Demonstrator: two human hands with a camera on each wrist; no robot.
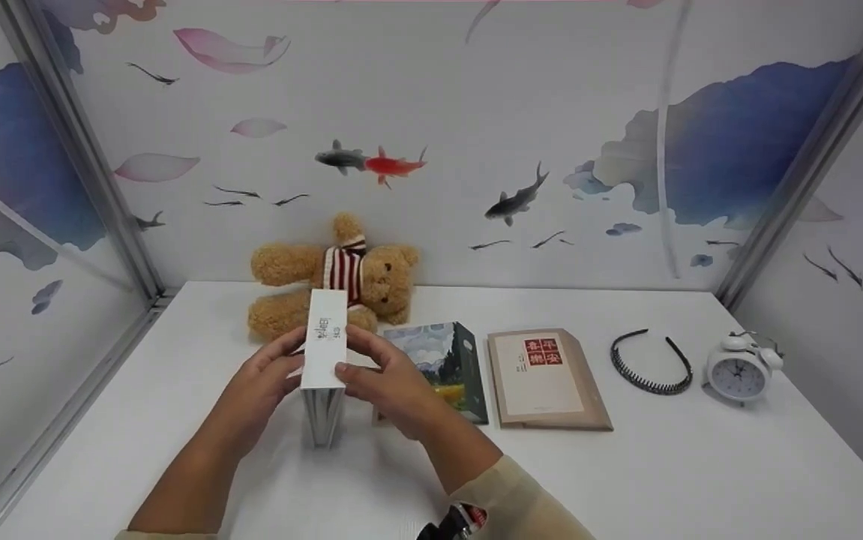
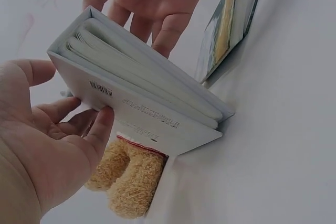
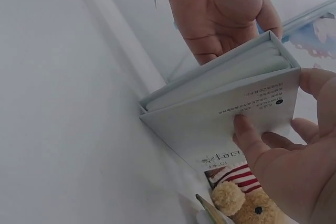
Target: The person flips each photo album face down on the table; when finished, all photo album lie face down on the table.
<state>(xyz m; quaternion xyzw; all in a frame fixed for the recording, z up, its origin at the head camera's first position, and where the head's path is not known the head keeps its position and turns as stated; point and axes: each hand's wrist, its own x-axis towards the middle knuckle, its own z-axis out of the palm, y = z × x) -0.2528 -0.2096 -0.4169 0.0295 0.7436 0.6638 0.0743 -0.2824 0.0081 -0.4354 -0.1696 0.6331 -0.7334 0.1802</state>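
Note:
A white hardcover book (image 1: 325, 352) stands between both hands with its spine up and its lower edge at the white table. My left hand (image 1: 257, 390) holds it from the left; in the left wrist view the fingertips rest against the cover (image 2: 142, 111) with the barcode, the thumb near the spine edge. From the right, my right hand (image 1: 401, 382) holds the opposite cover (image 3: 215, 124), which bears dark print, with the thumb at the spine. The covers are slightly parted around the pages. Just behind lies a brown teddy bear (image 1: 289, 262) in a striped top, on its side.
Right of the hands lies a book with a painted landscape cover (image 1: 431, 352), partly behind my right hand. Further right are a tan book (image 1: 543, 375) with a red square, a black toothed headband (image 1: 660, 388) and a white alarm clock (image 1: 737, 375). Printed panels (image 1: 431, 90) enclose the table.

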